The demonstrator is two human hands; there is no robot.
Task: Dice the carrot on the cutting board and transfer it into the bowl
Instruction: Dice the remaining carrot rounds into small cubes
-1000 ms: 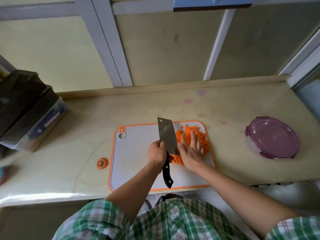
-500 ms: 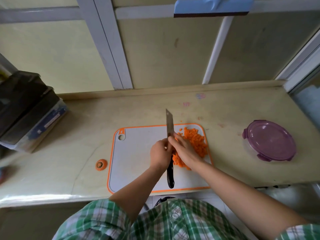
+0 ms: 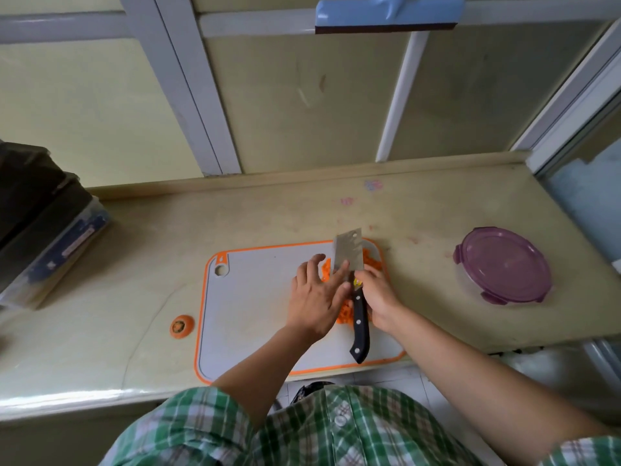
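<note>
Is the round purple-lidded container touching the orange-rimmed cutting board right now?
Apart. The head view shows bare beige counter between the round purple-lidded container and the right edge of the orange-rimmed grey cutting board.

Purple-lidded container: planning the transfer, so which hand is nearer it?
Right. The right hand grips the cleaver handle, left of the container; the left hand lies farther left, fingers on the blade.

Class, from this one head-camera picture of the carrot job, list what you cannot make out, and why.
Diced carrot: head view; the knife, left hand and right hand cover most of the pile, so its amount is unclear.
Lidded bowl: head view; the purple lid hides the inside.
Dark boxes: head view; cut off by the left edge.
</note>
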